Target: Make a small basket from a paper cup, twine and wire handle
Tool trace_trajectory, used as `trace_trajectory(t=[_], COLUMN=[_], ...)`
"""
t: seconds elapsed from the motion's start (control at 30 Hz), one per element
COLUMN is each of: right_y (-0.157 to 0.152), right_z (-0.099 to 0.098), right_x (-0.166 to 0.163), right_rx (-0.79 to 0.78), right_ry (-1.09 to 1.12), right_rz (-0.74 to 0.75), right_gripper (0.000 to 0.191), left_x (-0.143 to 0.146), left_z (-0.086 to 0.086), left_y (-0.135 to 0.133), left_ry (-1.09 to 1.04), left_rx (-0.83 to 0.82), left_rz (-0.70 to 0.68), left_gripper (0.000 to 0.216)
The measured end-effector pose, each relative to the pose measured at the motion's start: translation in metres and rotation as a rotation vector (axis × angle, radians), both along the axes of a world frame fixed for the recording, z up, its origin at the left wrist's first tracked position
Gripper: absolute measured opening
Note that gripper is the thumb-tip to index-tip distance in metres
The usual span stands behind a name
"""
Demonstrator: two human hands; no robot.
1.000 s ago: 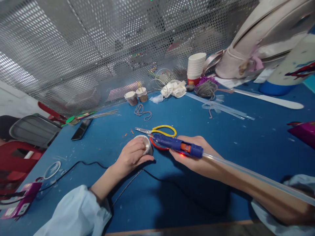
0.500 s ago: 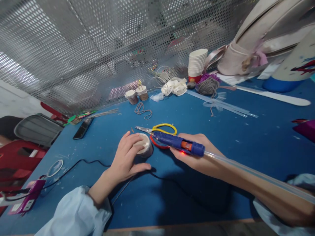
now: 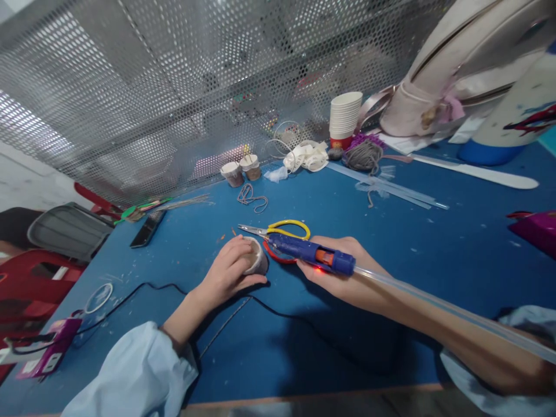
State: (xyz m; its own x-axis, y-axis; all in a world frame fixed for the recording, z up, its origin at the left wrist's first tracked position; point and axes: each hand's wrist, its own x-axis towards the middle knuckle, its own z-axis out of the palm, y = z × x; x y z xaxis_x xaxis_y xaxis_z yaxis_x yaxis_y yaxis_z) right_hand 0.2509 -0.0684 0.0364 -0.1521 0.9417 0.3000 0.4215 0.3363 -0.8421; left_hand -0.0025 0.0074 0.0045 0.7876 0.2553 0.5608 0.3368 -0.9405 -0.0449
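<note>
The right hand's grip clasps a blue plastic glue gun, a long clear glue stick jutting from its rear toward 4 o'clock. Its nozzle points toward a small round greyish-white cup; the left hand's grip curls over that rim, holding it on the blue table. From the cup, metal scissors with yellow and red handles lie at 1 o'clock, partly hidden by the gun; a thin grey cord at 12; a flat black phone between 9 and 10.
</note>
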Motion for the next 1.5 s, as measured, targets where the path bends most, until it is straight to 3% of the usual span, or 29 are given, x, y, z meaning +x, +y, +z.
trace_trajectory(t=[0.1, 0.23, 0.37, 0.57, 0.67, 0.87, 0.97, 1.3, 1.5], right_y=[0.000, 0.001, 0.001, 0.001, 0.002, 0.004, 0.004, 0.002, 0.003], right_z=[0.000, 0.001, 0.000, -0.001, -0.001, -0.011, -0.015, -0.020, -0.026], right_x=[0.000, 0.000, -0.001, -0.001, -0.001, -0.001, -0.002, -0.010, -0.012], right_rx=[-0.001, -0.007, -0.002, -0.024, -0.034, -0.032, -0.074, -0.154, -0.130], right_ry=[-0.001, -0.006, -0.004, -0.006, -0.010, 0.061, 0.072, 0.040, 0.038], right_rz=[0.006, 0.022, 0.019, 0.026, 0.016, 0.004, 0.046, 0.125, 0.120], right_gripper=[0.015, 0.014, 0.015, 0.014, 0.016, 0.017, 0.015, 0.018, 0.018], left_x=[0.008, 0.022, 0.025, 0.018, 0.015, 0.008, 0.007, 0.015, 0.020], left_z=[0.017, 0.030, 0.028, 0.021, 0.021, 0.034, 0.036, 0.029, 0.034], left_y=[-0.018, -0.035, -0.035, -0.034, -0.035, -0.031, -0.028, -0.030, -0.034], left_ry=[0.056, 0.063, 0.132, 0.110, 0.055, -0.180, -0.311, -0.505, -0.554], left_rx=[-0.050, -0.020, 0.013, -0.067, -0.242, -0.873, -1.070, -1.252, -1.238], left_rz=[0.132, 0.323, 0.373, 0.393, 0.379, 0.468, 0.507, 0.481, 0.429], left_gripper=[0.047, 0.025, 0.021, 0.023, 0.021, 0.018, 0.017, 0.019, 0.020])
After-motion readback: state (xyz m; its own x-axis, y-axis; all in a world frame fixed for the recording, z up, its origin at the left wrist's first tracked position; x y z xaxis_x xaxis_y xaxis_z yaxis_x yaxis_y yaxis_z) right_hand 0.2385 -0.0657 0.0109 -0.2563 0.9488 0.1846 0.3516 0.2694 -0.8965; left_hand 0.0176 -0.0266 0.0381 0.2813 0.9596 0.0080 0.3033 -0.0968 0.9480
